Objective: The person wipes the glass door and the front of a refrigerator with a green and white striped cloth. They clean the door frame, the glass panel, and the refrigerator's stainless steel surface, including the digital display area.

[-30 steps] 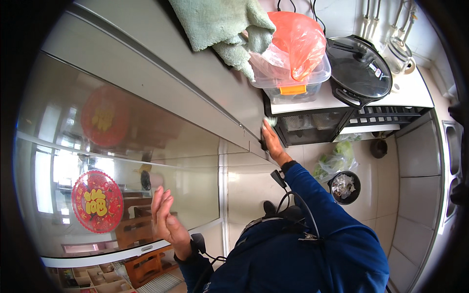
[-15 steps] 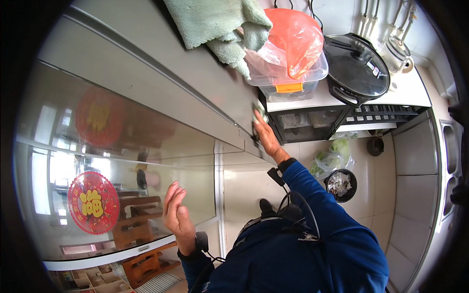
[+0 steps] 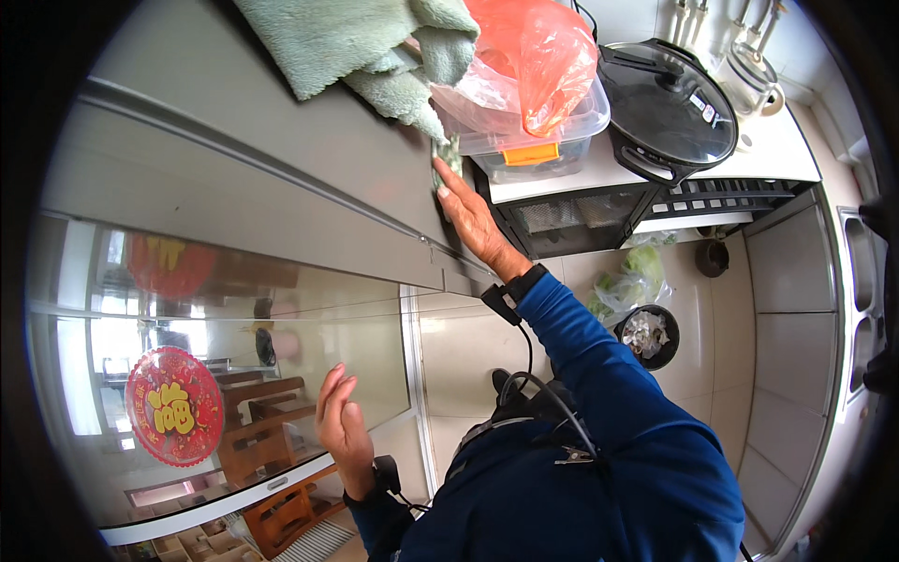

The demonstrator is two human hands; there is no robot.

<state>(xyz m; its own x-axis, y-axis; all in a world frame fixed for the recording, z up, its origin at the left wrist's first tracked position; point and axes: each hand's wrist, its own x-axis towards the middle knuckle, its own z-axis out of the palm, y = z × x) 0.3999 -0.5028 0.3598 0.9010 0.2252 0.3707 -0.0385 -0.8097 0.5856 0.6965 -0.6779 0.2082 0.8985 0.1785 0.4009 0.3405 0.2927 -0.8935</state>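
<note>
Beige floor tiles (image 3: pixel 712 323) meet pale cabinets (image 3: pixel 794 258), and the white wall (image 3: pixel 629 21) is probably tiled.

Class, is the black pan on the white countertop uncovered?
No, a glass lid with a dark handle covers the black pan.

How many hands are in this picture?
2. The right hand reaches up near the clear plastic box; the left hand is in front of the glass panel. No other hands show.

Kitchen — lidded pan (image 3: pixel 676 117), clear jug (image 3: pixel 749 77).
</note>
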